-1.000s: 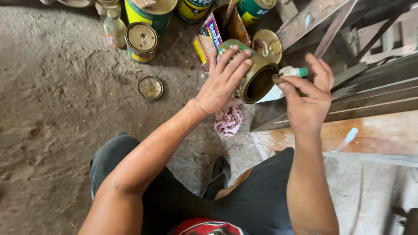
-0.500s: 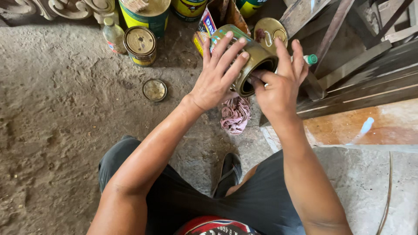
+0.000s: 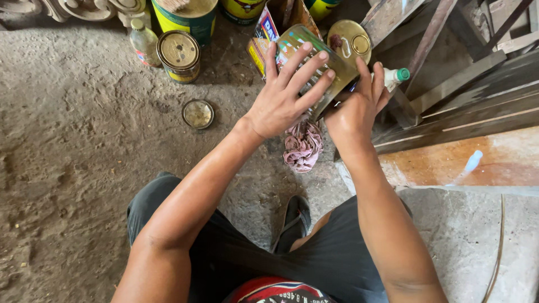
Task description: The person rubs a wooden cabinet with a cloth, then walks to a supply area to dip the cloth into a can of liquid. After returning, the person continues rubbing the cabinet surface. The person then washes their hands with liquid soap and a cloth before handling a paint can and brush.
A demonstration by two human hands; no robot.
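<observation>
A tilted metal can (image 3: 328,62) with a gold-coloured wall is held near the top middle of the head view. My left hand (image 3: 286,92) lies spread over its upper side, fingers wrapped on the printed label. My right hand (image 3: 355,109) is pressed against the can's open mouth, which it hides. A small white bottle with a green cap (image 3: 396,76) pokes out beside my right fingers; whether the hand holds it is unclear. A pink rag (image 3: 302,146) lies crumpled on the ground just below both hands.
A closed round tin (image 3: 178,55), a loose lid (image 3: 197,114), a clear bottle (image 3: 143,40) and larger paint cans (image 3: 188,17) stand on the dirt floor at the top. Dark wooden slats (image 3: 466,106) and an orange-stained board (image 3: 449,163) lie at the right. My knees are below.
The can has tipped further over. My right hand moved from beside the rim to cover its mouth, and my left hand slid over the can's side.
</observation>
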